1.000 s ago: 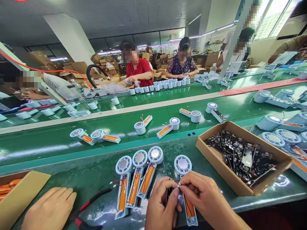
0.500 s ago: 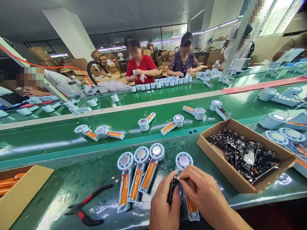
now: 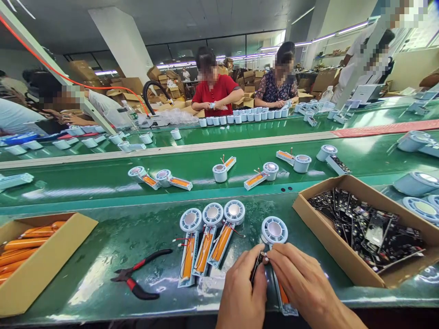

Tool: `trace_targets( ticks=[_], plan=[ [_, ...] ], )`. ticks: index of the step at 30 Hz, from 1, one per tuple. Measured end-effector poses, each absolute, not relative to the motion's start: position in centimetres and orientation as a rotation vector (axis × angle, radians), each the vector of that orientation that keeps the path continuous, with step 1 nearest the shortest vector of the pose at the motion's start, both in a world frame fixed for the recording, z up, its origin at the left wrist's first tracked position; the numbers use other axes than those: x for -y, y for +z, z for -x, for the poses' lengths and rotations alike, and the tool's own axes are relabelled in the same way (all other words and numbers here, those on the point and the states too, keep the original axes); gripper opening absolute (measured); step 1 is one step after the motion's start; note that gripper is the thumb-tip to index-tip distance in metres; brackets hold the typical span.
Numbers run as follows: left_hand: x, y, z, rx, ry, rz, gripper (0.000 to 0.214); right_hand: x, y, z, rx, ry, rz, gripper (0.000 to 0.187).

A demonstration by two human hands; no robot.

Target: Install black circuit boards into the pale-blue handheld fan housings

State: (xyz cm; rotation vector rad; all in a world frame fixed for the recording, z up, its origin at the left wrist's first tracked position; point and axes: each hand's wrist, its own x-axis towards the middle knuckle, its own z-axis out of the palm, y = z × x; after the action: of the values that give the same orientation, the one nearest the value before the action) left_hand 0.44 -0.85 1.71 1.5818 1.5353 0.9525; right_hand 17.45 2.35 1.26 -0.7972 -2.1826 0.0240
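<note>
- Shifting closer together since prev. frame — left hand (image 3: 242,292) & right hand (image 3: 302,285), both pinching black circuit board (image 3: 258,269).
- Sitting just above: white round unit (image 3: 274,230); pliers (image 3: 140,276) lying well left.

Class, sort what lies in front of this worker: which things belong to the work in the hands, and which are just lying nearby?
In use:
- left hand holding a black circuit board
- right hand at the board's top
- fan unit beneath the hands

Lying about:
- pliers
- three finished fan units
- box of circuit boards
- box of orange batteries
</note>
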Motion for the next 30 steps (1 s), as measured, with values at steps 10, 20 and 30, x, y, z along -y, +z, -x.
trace_targets(
  ticks=[10, 20, 30],
  plan=[
    [0.4, 2.3, -0.3, -1.514, 0.781, -1.841, 0.048, -2.8, 1.0, -19.2, 2.271, -0.144, 0.642, 0.038],
    [-0.2, 3.7, -0.5, -1.454, 0.680, -1.792, 0.049, -2.6, 1.5, -21.3, 2.392, -0.048, 0.630, 0.040],
    [-0.2, 3.3, -0.6, -1.425, 0.784, -1.790, 0.045, -3.4, 2.4, -20.4, 2.388, 0.119, 0.656, 0.034]
  ],
)
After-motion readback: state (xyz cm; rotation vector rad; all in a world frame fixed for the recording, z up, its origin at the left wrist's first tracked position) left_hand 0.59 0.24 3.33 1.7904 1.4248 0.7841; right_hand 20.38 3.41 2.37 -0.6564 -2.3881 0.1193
